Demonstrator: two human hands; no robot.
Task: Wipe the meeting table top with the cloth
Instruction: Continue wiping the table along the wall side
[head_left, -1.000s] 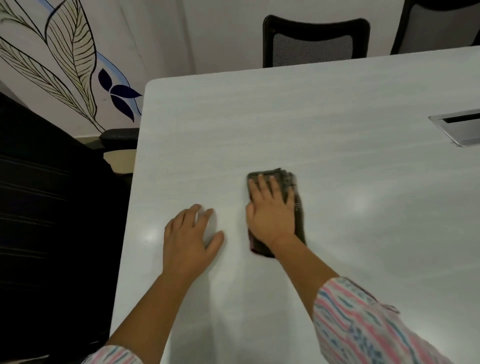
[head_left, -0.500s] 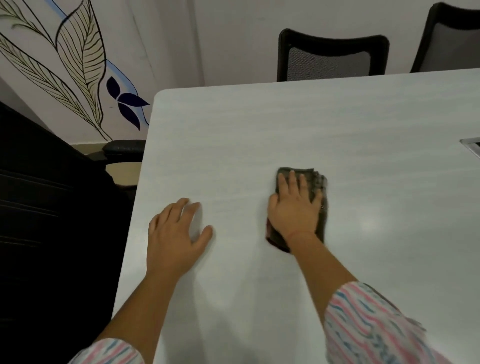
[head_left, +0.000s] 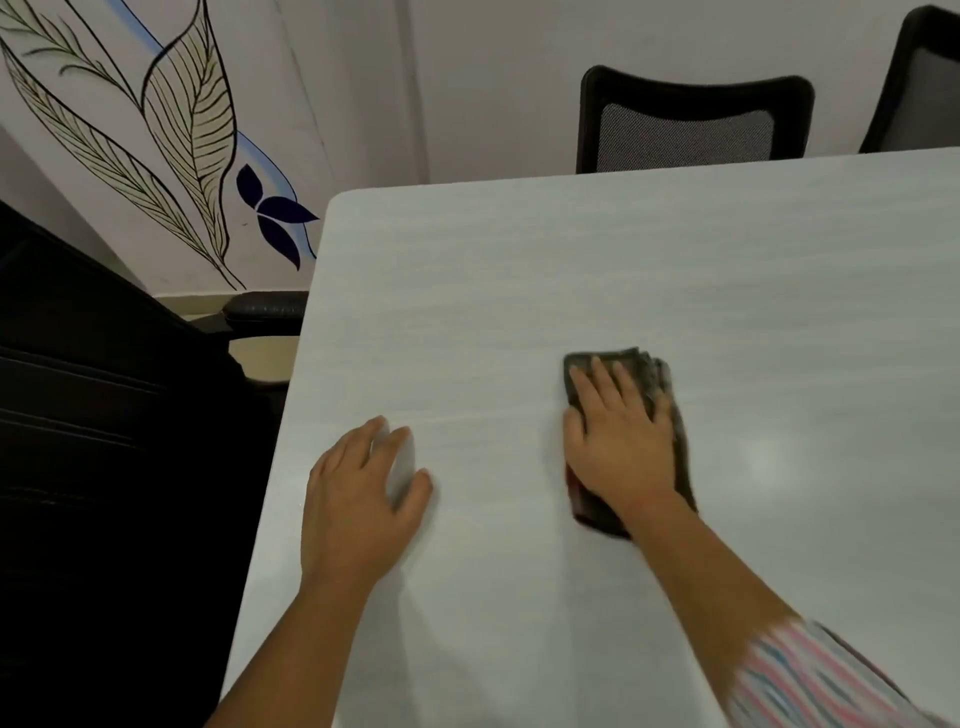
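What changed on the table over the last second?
The right hand, pressing flat on the dark folded cloth, slid it rightward across the pale grey table top, away from the left hand, which edged toward the table's left side. Unchanged: left hand flat on the table, cloth folded; nothing picked up or released.

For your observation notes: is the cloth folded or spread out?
Folded. The dark cloth shows stacked edges at its far end, a compact pad under the right hand.
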